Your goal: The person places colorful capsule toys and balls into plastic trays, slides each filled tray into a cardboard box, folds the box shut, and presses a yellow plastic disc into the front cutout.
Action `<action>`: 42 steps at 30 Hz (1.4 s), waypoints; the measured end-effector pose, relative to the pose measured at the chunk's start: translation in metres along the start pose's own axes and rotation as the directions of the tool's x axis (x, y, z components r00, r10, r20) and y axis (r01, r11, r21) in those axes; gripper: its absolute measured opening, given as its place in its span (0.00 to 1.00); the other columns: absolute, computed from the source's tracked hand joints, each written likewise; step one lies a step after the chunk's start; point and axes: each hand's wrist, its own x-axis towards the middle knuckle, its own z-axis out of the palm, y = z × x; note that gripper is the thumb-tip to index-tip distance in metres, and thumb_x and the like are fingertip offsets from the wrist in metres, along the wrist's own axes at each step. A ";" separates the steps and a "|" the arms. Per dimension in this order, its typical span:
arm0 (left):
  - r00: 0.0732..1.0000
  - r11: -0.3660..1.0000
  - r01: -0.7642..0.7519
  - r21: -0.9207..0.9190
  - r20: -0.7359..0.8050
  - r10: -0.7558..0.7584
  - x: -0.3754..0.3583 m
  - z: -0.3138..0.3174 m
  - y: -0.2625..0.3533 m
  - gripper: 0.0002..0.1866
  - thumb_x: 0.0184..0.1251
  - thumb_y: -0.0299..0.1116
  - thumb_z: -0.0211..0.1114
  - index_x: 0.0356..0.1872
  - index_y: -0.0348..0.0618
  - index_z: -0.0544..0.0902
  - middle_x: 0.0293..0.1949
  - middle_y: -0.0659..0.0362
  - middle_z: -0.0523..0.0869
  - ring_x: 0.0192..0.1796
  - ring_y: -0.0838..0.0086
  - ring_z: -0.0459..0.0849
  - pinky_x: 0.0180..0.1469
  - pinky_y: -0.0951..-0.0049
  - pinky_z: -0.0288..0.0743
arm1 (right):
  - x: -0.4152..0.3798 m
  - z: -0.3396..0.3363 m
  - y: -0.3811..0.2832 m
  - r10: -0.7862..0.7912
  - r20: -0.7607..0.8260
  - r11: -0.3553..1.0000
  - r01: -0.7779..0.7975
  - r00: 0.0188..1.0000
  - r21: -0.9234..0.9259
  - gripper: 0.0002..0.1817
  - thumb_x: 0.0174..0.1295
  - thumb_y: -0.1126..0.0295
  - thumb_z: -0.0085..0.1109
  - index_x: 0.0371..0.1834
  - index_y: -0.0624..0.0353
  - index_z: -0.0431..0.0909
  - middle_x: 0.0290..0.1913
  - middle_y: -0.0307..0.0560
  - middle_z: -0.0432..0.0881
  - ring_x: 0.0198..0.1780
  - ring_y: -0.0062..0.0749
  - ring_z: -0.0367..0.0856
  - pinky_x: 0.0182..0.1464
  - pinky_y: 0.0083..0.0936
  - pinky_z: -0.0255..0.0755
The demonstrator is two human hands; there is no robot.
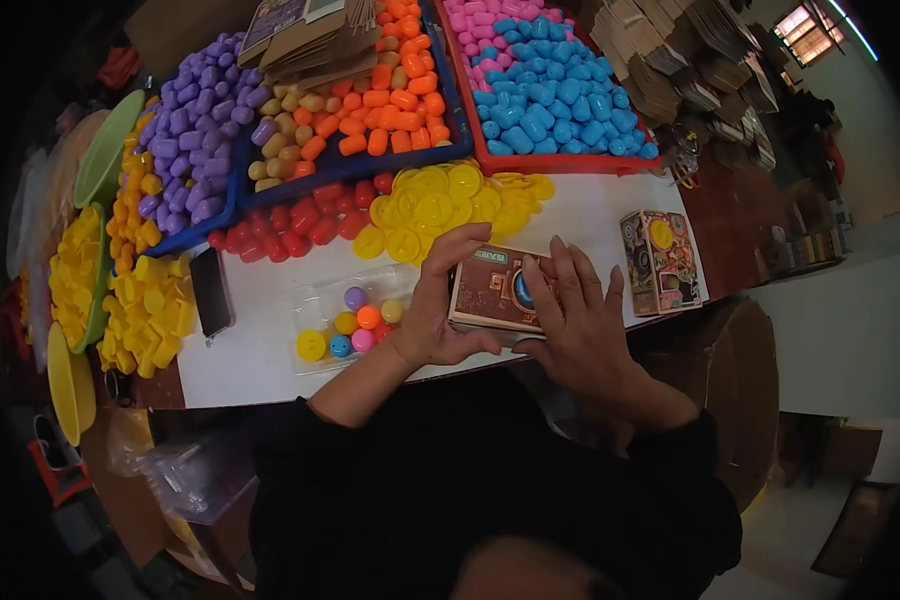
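Between my two hands is a brown printed cardboard box (488, 285) with a blue round picture on top, held above the table's front edge. My left hand (433, 310) grips it from the left, with the thumb along the near side. Across its right part lie the fingers of my right hand (580, 325), the thumb at the near edge. To the left sits a clear plastic tray (310, 300) with several coloured capsules and a yellow disc (311, 346). A second printed box (660, 262) stands upright to the right.
Yellow discs (430, 205) and red capsules (300, 222) are heaped behind my hands. A blue tray (460, 140) of orange and tan capsules and a red tray (570, 165) of blue and pink ones stand behind. A phone (210, 290) lies left, near yellow pieces (150, 315). Cardboard stacks (660, 50) are back right.
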 end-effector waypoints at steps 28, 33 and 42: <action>0.585 0.712 -0.326 0.622 0.724 -0.365 -0.050 -0.033 0.000 0.33 0.37 0.33 0.72 0.53 0.48 0.78 0.56 0.57 0.77 0.63 0.64 0.70 0.63 0.57 0.64 | -0.055 0.086 -0.038 -0.005 0.089 0.935 -0.027 0.996 0.355 0.40 0.41 0.65 0.68 0.61 0.64 0.65 0.53 0.53 0.68 0.54 0.49 0.65 0.55 0.37 0.63; 0.552 0.227 0.001 0.974 0.188 -0.812 -0.019 -0.101 0.056 0.69 0.26 0.49 0.80 0.72 0.57 0.41 0.70 0.47 0.47 0.72 0.50 0.46 0.60 0.26 0.48 | -0.039 0.118 -0.049 0.295 -0.023 0.788 -0.230 0.955 0.571 0.11 0.58 0.68 0.55 0.39 0.63 0.77 0.28 0.53 0.76 0.28 0.46 0.76 0.28 0.34 0.69; 0.489 0.238 0.048 0.970 0.185 -0.853 -0.045 -0.135 0.062 0.65 0.29 0.35 0.78 0.72 0.57 0.43 0.59 0.49 0.62 0.63 0.53 0.60 0.58 0.29 0.52 | -0.002 0.098 -0.081 0.319 0.051 0.469 -0.204 0.946 0.859 0.10 0.64 0.70 0.45 0.30 0.64 0.74 0.23 0.54 0.75 0.24 0.47 0.76 0.27 0.36 0.68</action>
